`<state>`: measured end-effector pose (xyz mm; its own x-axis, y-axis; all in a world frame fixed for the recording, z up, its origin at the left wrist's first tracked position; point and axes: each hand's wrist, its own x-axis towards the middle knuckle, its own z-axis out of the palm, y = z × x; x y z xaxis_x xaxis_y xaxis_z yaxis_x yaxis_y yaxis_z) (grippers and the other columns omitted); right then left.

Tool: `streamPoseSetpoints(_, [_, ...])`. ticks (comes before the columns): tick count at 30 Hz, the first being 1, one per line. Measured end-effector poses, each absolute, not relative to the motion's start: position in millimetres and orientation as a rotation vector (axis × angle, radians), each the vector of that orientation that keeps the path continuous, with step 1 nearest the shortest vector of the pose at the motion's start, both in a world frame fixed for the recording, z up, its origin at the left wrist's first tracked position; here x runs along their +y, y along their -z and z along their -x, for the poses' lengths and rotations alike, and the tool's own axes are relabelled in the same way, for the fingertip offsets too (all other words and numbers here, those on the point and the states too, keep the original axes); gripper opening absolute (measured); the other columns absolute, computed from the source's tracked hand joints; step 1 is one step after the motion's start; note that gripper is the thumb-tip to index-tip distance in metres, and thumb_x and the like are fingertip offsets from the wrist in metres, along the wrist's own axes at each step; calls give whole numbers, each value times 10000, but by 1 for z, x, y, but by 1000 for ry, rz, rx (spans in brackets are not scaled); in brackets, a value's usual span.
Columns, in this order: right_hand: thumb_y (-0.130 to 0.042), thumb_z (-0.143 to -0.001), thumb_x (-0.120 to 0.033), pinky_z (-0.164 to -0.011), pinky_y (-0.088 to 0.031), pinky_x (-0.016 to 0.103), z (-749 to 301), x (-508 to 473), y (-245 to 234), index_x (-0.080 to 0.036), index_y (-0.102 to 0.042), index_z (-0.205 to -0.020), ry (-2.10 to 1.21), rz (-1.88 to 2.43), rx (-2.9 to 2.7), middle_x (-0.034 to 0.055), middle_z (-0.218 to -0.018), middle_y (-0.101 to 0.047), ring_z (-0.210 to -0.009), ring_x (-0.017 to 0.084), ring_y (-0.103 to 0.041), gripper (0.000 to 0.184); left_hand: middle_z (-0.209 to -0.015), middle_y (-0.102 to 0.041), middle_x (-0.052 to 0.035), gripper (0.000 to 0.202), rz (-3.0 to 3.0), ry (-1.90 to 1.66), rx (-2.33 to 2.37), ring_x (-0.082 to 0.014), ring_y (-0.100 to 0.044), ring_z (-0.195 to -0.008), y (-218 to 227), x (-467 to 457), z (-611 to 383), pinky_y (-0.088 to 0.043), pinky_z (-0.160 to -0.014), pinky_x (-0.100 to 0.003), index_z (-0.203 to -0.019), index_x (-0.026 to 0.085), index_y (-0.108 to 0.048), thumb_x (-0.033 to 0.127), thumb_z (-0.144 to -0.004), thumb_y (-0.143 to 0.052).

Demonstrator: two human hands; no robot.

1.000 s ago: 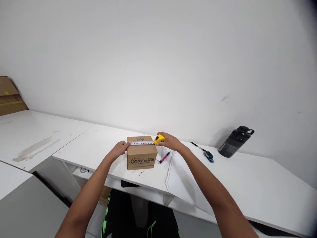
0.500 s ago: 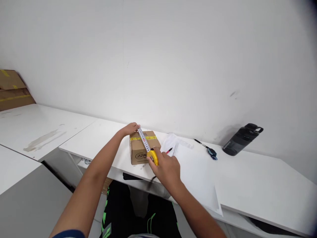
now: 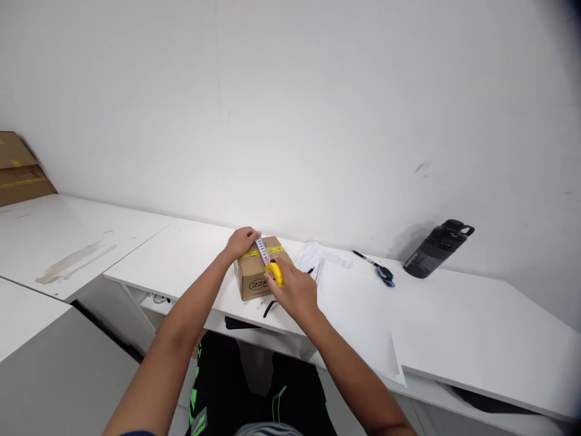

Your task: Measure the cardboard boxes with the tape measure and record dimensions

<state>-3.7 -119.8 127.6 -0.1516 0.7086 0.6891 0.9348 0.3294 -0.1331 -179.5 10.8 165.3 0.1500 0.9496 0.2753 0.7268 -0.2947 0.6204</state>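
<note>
A small cardboard box (image 3: 251, 284) with yellow tape across its top stands on the white desk. Over the box top runs the blade of a yellow tape measure (image 3: 275, 274), its printed numbers facing up. My right hand (image 3: 295, 290) is closed around the tape measure's case, above the box's right front part. At the box's far left edge, my left hand (image 3: 242, 242) pinches the end of the blade between thumb and fingers. The dark tip of a pen (image 3: 311, 270) pokes out beyond my right hand; the rest of it is hidden.
White paper sheets (image 3: 358, 315) lie right of the box. Behind them are a black pen (image 3: 364, 258) and a small dark blue item (image 3: 385, 275). A dark water bottle (image 3: 436, 249) stands near the wall. Larger cardboard boxes (image 3: 20, 175) sit far left on the white desk (image 3: 190, 245).
My right hand has moved the tape measure's case up and left, towards my left hand. Less blade shows between them. The view has shifted slightly.
</note>
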Motion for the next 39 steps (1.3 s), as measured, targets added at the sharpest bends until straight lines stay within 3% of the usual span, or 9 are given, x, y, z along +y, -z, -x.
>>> streamPoseSetpoints(3, [-502,-929,-470,-608,-418,290,-18,-112,-123,-155,-561,-1275,574,1255,-1889,90,-831,-691,-685,197,-619,471,-989,-695,-38,374,-2047,-1192,1346,-194,-624,-934,-173,-23,169,-468,-828,-294,-941,204,-642,532,-891,-469])
streamPoseSetpoints(7, [-538,-901,-479,-635,-459,305,-36,-96,-121,-168,-579,-1243,557,1172,-1795,93,-825,-678,-702,207,-620,465,-1099,-686,-66,461,-2319,-982,1224,-248,-612,-1043,-163,-61,157,-456,-930,-384,-1077,216,-642,596,-878,-474])
streamPoseSetpoints(11, [-588,-823,-533,-709,-511,350,-38,-86,-125,-180,-530,-1277,271,1221,-1636,113,-985,-676,-809,235,-641,577,-1456,-461,-168,848,-2680,-775,1377,-363,-406,-1348,-130,-76,182,-293,-1118,-505,-1378,178,-462,624,-698,-701])
streamPoseSetpoints(13, [-624,-780,-538,-699,-521,352,-35,-82,-130,-199,-494,-1293,41,1217,-1596,88,-1001,-671,-791,221,-639,629,-1512,-389,-156,805,-2656,-836,1504,-331,-344,-1402,-112,-83,211,-262,-1153,-489,-1445,186,-377,567,-789,-646])
streamPoseSetpoints(21, [-632,-755,-407,-730,-516,326,26,-40,-158,-217,-541,-1166,-586,887,-1876,40,-1017,-660,-822,185,-623,461,-1495,-417,-114,888,-1777,-1339,1508,-291,-437,-1348,-41,-143,287,-432,-1052,-447,-1476,287,-308,509,-726,-727])
streamPoseSetpoints(25, [-599,-767,-350,-795,-494,341,87,-32,-176,-218,-571,-1137,-581,715,-2209,31,-1043,-678,-860,190,-626,394,-1559,-279,-162,977,-1536,-1530,1386,-300,-301,-1428,-37,-148,274,-328,-1105,-506,-1526,281,-138,506,-758,-698])
streamPoseSetpoints(29, [-587,-813,-360,-814,-468,327,125,-41,-185,-259,-596,-1117,-363,714,-2415,7,-1072,-679,-897,185,-625,320,-1592,-206,-138,883,-1392,-1683,1282,-293,-210,-1463,-66,-139,259,-268,-1135,-499,-1525,296,-141,522,-820,-621])
streamPoseSetpoints(35, [-589,-856,-397,-712,-431,263,126,-51,-194,-280,-636,-1083,-83,781,-2575,2,-1008,-673,-840,161,-619,260,-1455,-479,-82,666,-1300,-1659,1174,-242,-481,-1309,-90,-131,242,-401,-1075,-366,-1469,250,-349,382,-859,-585])
streamPoseSetpoints(39, [-610,-838,-375,-728,-444,269,91,-57,-197,-282,-642,-1045,-130,834,-2554,-7,-1003,-679,-838,159,-625,229,-1410,-539,-55,582,-1222,-1606,1346,-233,-549,-1236,-88,-131,242,-449,-1031,-340,-1433,237,-446,365,-873,-539])
